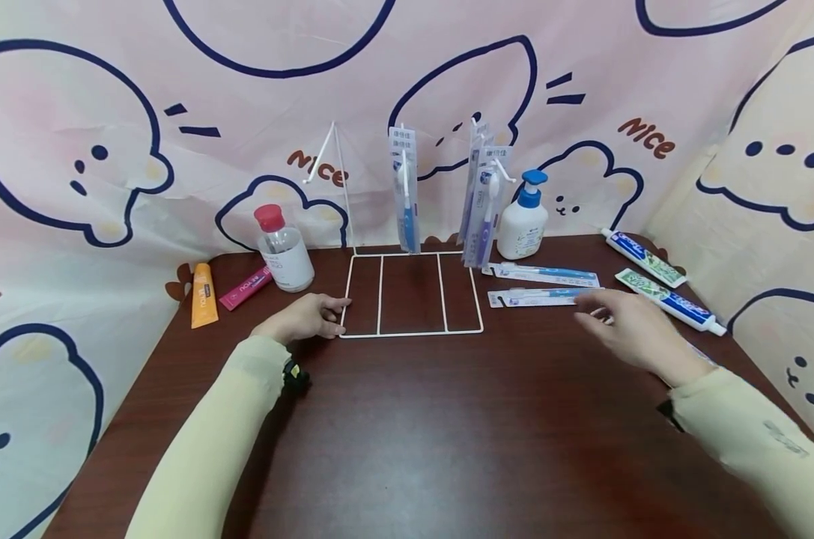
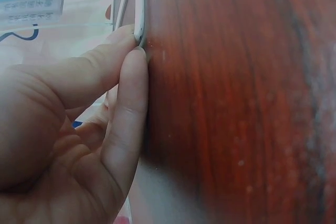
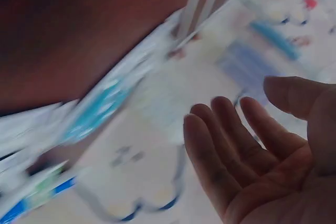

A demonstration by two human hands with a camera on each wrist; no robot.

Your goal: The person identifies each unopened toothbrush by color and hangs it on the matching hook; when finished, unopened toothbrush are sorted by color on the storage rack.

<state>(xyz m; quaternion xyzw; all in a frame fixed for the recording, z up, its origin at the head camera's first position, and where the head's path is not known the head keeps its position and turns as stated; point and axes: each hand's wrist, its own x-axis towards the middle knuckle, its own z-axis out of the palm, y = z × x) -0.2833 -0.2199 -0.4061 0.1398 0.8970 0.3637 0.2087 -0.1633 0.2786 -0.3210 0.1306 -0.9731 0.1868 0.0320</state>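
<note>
My left hand (image 1: pixel 303 317) is at the near left corner of a white wire rack (image 1: pixel 412 335); in the left wrist view its thumb and a finger pinch the rack's coated wire (image 2: pixel 139 6). Packaged toothbrushes hang from the rack's hooks, a blue one (image 1: pixel 408 217) in the middle and a purple one (image 1: pixel 485 217) in front on the right. The left hook (image 1: pixel 320 153) carries nothing. My right hand (image 1: pixel 629 329) hovers by two packaged toothbrushes (image 1: pixel 544 274) lying right of the rack. Its fingers are loosely bent and hold nothing in the blurred right wrist view.
A red-capped bottle (image 1: pixel 288 258), a pink tube (image 1: pixel 246 288) and an orange tube (image 1: pixel 204 296) stand or lie at the left. Behind the rack's right side is a blue-topped pump bottle (image 1: pixel 523 224). Two toothpaste tubes (image 1: pixel 672 301) lie far right. Printed cloth (image 1: pixel 258 97) walls the table.
</note>
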